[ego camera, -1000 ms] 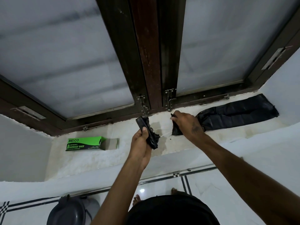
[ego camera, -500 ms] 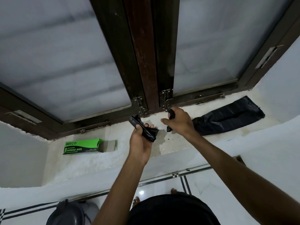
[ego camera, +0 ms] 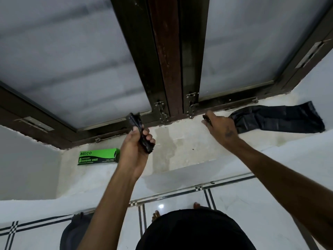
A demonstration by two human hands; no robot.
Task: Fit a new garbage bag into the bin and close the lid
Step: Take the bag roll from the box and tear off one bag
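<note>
My left hand (ego camera: 134,147) is closed around a black roll of garbage bags (ego camera: 139,130), held up above the white window sill (ego camera: 180,147). My right hand (ego camera: 220,127) rests on the sill and grips the near end of a single black garbage bag (ego camera: 277,120), which lies stretched out flat to the right along the sill. The two black pieces are apart, with bare sill between them. A green garbage bag box (ego camera: 98,156) lies on the sill at the left. The dark grey bin (ego camera: 73,233) stands on the floor at the lower left, mostly hidden by my left arm.
A dark wooden window frame (ego camera: 167,60) with frosted panes and metal latches rises right behind the sill. White floor tiles with black lines lie below. My bare feet (ego camera: 156,213) and dark clothing fill the bottom centre.
My hands have pulled apart: the left with the roll went left and slightly down, the right with the flat bag's end went right. The single bag is separated from the roll.
</note>
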